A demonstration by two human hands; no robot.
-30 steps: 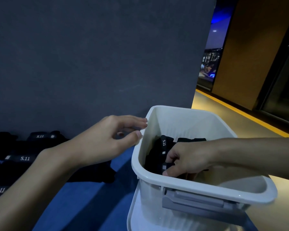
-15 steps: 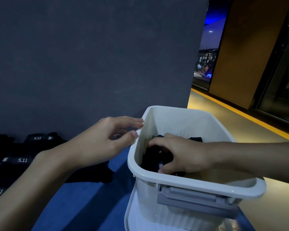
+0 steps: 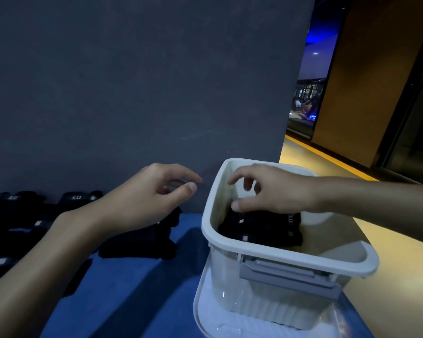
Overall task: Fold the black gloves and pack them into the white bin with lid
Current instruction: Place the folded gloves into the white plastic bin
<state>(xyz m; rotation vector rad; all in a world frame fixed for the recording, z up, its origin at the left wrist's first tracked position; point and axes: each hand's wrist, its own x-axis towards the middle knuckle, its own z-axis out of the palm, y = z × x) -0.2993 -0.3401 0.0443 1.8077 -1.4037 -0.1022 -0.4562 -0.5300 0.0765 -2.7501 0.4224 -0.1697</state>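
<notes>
Surface: a blue table top (image 3: 137,289) carries a white bin (image 3: 291,258) at the right and loose black gloves (image 3: 137,245) at the left, some with white "5.11" labels.
Bin: it stands on what looks like its lid (image 3: 210,313), with a grey latch (image 3: 288,276) on the near side.
Packed gloves (image 3: 261,228): a black stack lies inside the bin, toward its left wall.
Right hand (image 3: 279,191): it hovers over the stack, fingers loosely curled, grasping nothing.
Left hand (image 3: 142,203): it is relaxed and empty, above the loose gloves, left of the bin.
Room: a dark grey wall panel (image 3: 132,81) rises behind the table; a yellow-lit floor (image 3: 401,240) and a brown wall (image 3: 364,81) lie to the right.
</notes>
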